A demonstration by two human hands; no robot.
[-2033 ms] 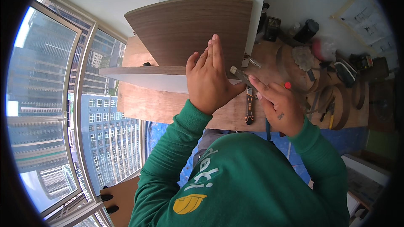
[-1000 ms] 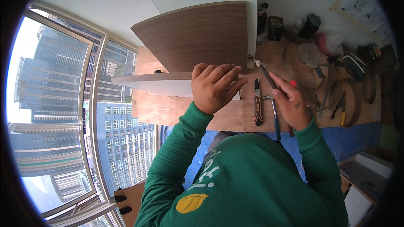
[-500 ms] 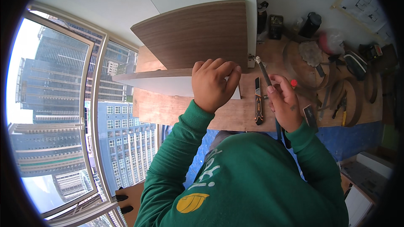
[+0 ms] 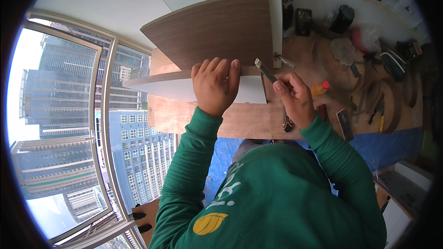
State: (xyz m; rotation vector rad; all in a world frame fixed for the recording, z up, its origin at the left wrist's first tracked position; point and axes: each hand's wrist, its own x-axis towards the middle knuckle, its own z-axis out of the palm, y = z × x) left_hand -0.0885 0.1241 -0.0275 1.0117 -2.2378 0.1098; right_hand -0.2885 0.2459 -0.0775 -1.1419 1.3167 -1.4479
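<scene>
Both hands are gripping mid-frame: left hand (image 4: 215,87) clamping the board (image 4: 177,88) by its top edge, right hand (image 4: 295,99) pinching the stick (image 4: 265,71) low, sensible holds, board looking stiff, heavyish, stick light.

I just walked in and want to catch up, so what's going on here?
A person in a green top is at a wooden table. The left hand is curled over the upper edge of a white-faced panel; the right hand holds a slim dark tool, its pale tip near that edge. Beyond is a brown wood-grain panel. A red-capped bottle and a black-and-orange handle are on the table.
</scene>
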